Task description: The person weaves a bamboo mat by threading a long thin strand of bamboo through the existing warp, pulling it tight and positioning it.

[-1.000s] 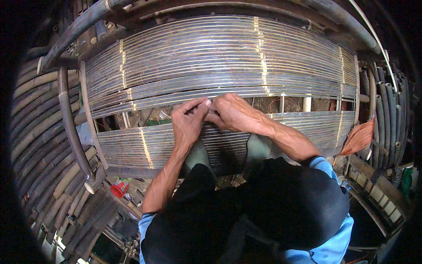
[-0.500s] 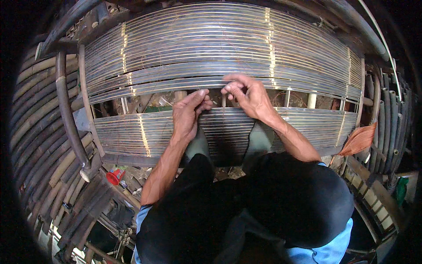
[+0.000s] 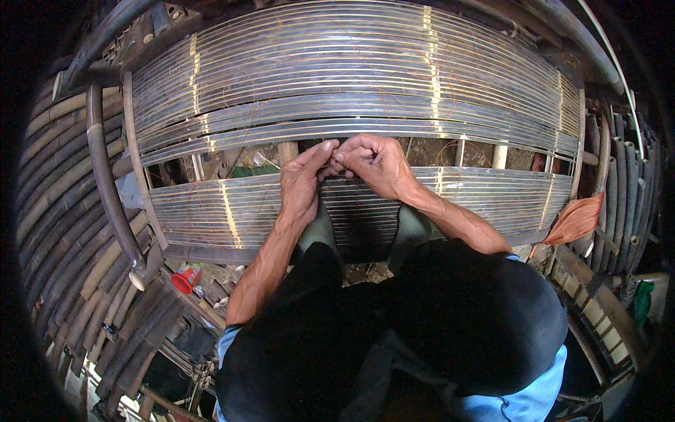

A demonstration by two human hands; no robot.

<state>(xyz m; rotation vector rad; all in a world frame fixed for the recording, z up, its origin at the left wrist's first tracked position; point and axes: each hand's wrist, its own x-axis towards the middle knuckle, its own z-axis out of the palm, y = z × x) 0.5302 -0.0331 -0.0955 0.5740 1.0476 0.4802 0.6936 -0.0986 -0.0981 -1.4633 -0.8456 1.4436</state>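
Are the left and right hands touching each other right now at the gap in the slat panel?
Touching. The head view shows the left hand fingertips meeting the right hand fingertips with no gap between them, above the lower slat panel.

Glossy split-bamboo slats point(image 3: 351, 84), rough wooden poles point(image 3: 105, 176)

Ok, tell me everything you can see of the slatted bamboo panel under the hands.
The slatted bamboo panel is made of many thin, grey-brown strips laid side by side, running left to right and tied by pale binding rows crossing them. An open gap splits it into a wide upper section and a narrower lower one, with upright supports showing through. The left hand and right hand meet at the gap's edge, fingertips pinched together.
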